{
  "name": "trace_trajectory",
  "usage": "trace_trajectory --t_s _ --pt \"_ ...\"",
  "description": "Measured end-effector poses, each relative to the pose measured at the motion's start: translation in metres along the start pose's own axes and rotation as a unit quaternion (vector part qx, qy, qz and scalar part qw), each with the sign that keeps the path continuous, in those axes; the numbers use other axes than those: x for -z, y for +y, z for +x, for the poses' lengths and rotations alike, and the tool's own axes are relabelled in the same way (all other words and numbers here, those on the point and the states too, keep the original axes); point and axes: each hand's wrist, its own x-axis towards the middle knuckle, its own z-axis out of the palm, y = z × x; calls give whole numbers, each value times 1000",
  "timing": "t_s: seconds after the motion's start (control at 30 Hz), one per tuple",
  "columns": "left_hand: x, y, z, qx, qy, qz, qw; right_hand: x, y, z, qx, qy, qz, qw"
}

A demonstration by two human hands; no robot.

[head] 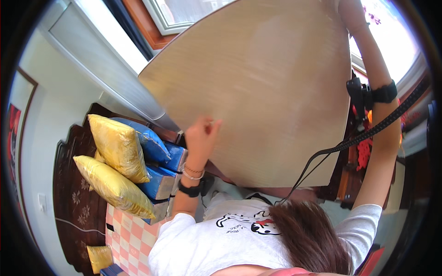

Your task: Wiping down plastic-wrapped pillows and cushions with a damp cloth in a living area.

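Note:
A large tan board (262, 89) with a curved edge stands tilted up before me and fills the middle of the view. My right hand (351, 17) is high at its upper right edge and appears to grip it; the fingertips are partly cut off by the picture's rim. My left hand (202, 136) is in front of the board's lower left part, fingers curled and thumb out, blurred by motion. Whether it touches the board or holds something small cannot be told.
Left of me, yellow cushions (117, 148) in clear plastic and a blue cushion (152, 138) lie on blue boxes (155, 184) over a pink checked bed cover (127, 238). A black cable (376, 127) crosses before my right arm. Windows (183, 13) are behind the board.

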Motion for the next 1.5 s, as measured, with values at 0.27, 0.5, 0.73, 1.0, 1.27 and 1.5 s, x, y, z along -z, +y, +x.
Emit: trace_trajectory --t_s 0.27,0.5,0.73,1.0,1.27,1.5 --pt "62 61 5 -28 93 21 995 11 -9 14 204 -110 -421 877" --pt "105 38 -36 -9 165 10 986 -7 -50 37 233 -204 -336 890" --pt "119 32 -60 -12 213 0 977 -47 -105 71 242 -317 -320 859" --pt "129 -1 -81 27 235 -13 971 -138 -126 69 233 -229 -404 854" --pt "133 -18 -100 67 262 -23 962 -214 -140 56 168 -212 -418 867" --pt "150 5 -72 52 247 -34 967 -232 -112 42 95 -181 -423 883"
